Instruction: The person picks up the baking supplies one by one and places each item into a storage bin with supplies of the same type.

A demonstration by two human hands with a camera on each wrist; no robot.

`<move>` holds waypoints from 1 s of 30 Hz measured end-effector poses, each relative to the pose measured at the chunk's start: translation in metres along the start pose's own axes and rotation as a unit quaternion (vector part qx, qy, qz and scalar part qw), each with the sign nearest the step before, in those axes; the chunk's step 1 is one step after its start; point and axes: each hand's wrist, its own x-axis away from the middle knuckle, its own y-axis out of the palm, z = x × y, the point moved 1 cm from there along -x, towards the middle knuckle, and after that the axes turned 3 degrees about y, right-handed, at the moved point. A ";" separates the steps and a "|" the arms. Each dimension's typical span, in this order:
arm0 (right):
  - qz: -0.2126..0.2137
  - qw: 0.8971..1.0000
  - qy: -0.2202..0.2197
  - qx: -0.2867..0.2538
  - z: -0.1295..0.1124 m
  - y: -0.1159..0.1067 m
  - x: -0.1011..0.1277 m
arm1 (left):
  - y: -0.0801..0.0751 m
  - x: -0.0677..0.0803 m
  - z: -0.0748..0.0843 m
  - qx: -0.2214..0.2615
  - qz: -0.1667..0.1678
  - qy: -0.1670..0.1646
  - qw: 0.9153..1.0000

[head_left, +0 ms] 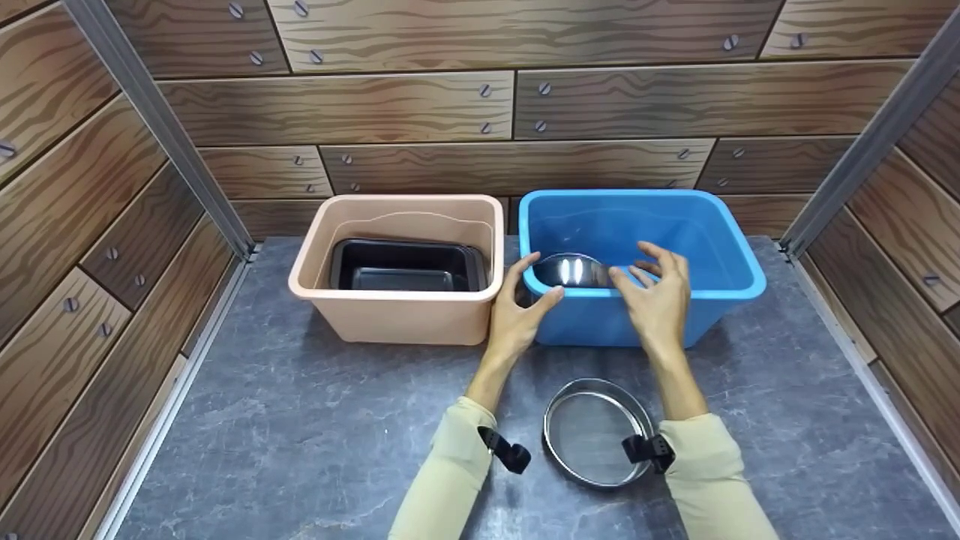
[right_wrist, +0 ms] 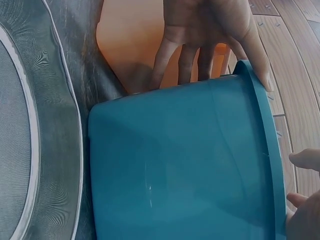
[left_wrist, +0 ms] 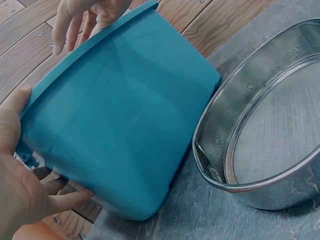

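At the front left corner of the blue plastic bin (head_left: 609,322) is my left hand (head_left: 517,319). Its thumb lies by the rim, and straight, spread fingers run along the bin's outer side in the right wrist view. My right hand (head_left: 660,304) is over the front rim, fingers loosely bent and nothing visible between them. Just inside the bin, between the hands, sits a dark, shiny round metal piece (head_left: 568,271), partly hidden by the front wall. A round metal sieve (head_left: 594,435) with fine mesh lies on the table below, between my forearms.
Left of the blue bin stands a beige bin (head_left: 412,319) holding black rectangular baking pans (head_left: 401,279), seemingly nested. Both bins rest on a grey marbled tabletop (head_left: 300,435). Wood-patterned panels (head_left: 420,109) and metal rails (head_left: 161,112) enclose the back and sides.
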 end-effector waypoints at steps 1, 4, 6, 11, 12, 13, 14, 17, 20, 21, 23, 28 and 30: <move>0.000 1.000 -0.001 -0.003 0.001 0.000 0.000 | 0.000 0.000 0.002 0.006 -0.001 0.002 1.000; -0.002 1.000 -0.003 -0.009 0.002 -0.001 -0.001 | -0.001 0.003 0.015 0.019 -0.002 0.000 1.000; -0.003 1.000 -0.004 -0.011 0.002 -0.001 -0.001 | -0.002 0.005 0.023 0.019 -0.002 -0.003 1.000; -0.005 1.000 -0.008 -0.016 -0.001 -0.001 0.001 | -0.003 0.008 0.031 0.012 0.001 -0.009 1.000; -0.006 1.000 -0.011 -0.022 -0.002 -0.001 0.002 | -0.003 0.008 0.032 0.010 0.001 -0.010 1.000; -0.008 1.000 -0.013 -0.026 -0.004 -0.002 0.003 | -0.003 0.008 0.031 0.010 0.001 -0.011 1.000; -0.009 0.999 -0.016 -0.028 -0.007 -0.002 0.005 | -0.003 0.008 0.031 0.009 0.001 -0.012 1.000; -0.018 0.999 -0.024 -0.039 -0.017 -0.004 0.011 | -0.003 0.007 0.026 0.007 0.001 -0.013 1.000; -0.027 0.998 -0.030 -0.044 -0.026 -0.006 0.016 | -0.001 0.004 0.014 -0.002 0.004 -0.010 1.000; -0.030 0.998 -0.031 -0.049 -0.026 -0.006 0.017 | -0.001 0.003 0.010 -0.007 0.005 -0.009 1.000; -0.033 0.997 -0.034 -0.055 -0.026 -0.007 0.017 | 0.000 0.001 0.001 -0.018 0.007 -0.007 1.000; -0.033 0.995 -0.042 -0.090 -0.024 -0.009 0.017 | 0.000 0.001 -0.003 -0.036 0.010 -0.012 0.999; -0.034 0.993 -0.045 -0.106 -0.023 -0.010 0.017 | 0.000 0.001 -0.003 -0.037 0.008 -0.014 0.999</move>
